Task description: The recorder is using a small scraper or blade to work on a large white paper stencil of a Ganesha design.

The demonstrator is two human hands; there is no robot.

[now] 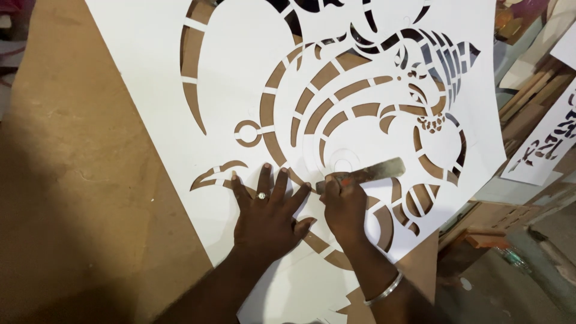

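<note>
A large white stencil sheet [240,54] with curved cut-out shapes lies on a brown board [78,150]. My left hand [267,213], a ring on one finger, presses flat on the sheet with fingers spread. Just right of it, my right hand [343,207] grips a flat metal blade tool [369,172] whose tip rests on the sheet near the left fingertips. A metal bangle [384,290] circles my right wrist.
Another white cut-out sheet [549,138] leans at the right edge. Wooden strips and boards [528,96] are stacked behind it. A lower floor area with scraps [498,252] lies past the board's right edge.
</note>
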